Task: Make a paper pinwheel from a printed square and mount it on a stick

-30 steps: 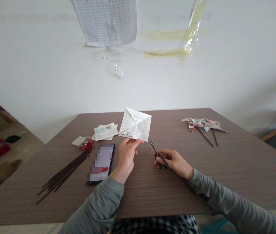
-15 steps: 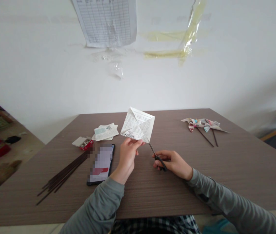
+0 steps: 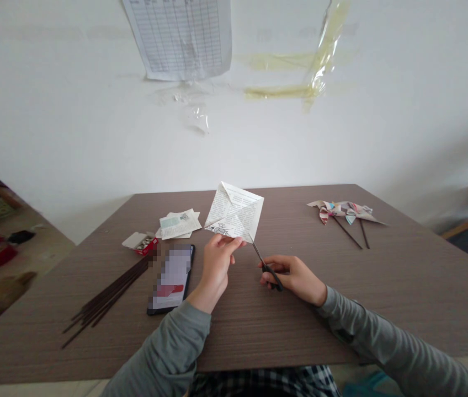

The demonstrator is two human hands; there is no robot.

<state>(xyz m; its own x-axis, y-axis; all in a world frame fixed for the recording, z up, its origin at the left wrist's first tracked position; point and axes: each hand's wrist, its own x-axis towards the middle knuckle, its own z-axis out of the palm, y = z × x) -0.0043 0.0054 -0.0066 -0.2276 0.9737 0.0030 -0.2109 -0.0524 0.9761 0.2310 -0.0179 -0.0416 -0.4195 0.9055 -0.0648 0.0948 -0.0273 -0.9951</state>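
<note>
Between the thumb and fingers of my left hand is a square sheet of printed paper, pinched at its lower edge and held above the table. Diagonal creases or cuts run inward from its corners; a small line drawing shows near the bottom. My right hand is closed around the black handles of a pair of scissors. Their blades point up and left, with the tips at the paper's lower right corner. Whether the blades are parted there is too small to tell.
Left on the table lie a phone, a bundle of dark sticks, an open small red-and-white box of small items, and stacked paper pieces. Two paper pinwheels on sticks rest at the right. A wall stands behind.
The paper has shifted very slightly to the right. Both hands and the scissors stay almost exactly where they were.
</note>
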